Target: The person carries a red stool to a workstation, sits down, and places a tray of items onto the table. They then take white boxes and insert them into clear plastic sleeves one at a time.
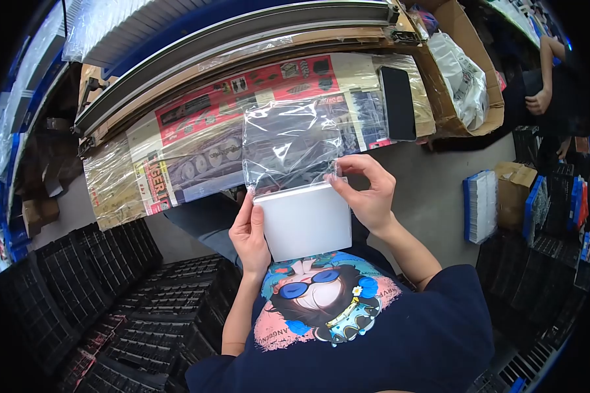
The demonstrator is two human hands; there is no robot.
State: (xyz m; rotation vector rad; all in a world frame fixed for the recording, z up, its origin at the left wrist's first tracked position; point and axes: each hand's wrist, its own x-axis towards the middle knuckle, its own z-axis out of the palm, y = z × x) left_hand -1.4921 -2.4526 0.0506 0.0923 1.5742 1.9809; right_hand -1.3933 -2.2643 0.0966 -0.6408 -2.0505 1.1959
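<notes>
A white box (307,224) is held in front of my chest, just off the table's near edge. A clear plastic bag (292,141) stretches up from the box's far edge and lies over the table. My left hand (250,232) is closed on the box's left side at its upper corner, with the thumb on the white face. My right hand (367,190) pinches the bag's plastic at the box's upper right corner. Whether the box sits inside the bag is hard to tell.
The table (111,190) is covered with taped printed sheets. A black phone (397,105) lies at its right end, beside a cardboard box (491,98) with plastic bags. A metal rail (242,49) crosses the back. Black crates (157,321) stand lower left. Another person's hand (539,102) shows upper right.
</notes>
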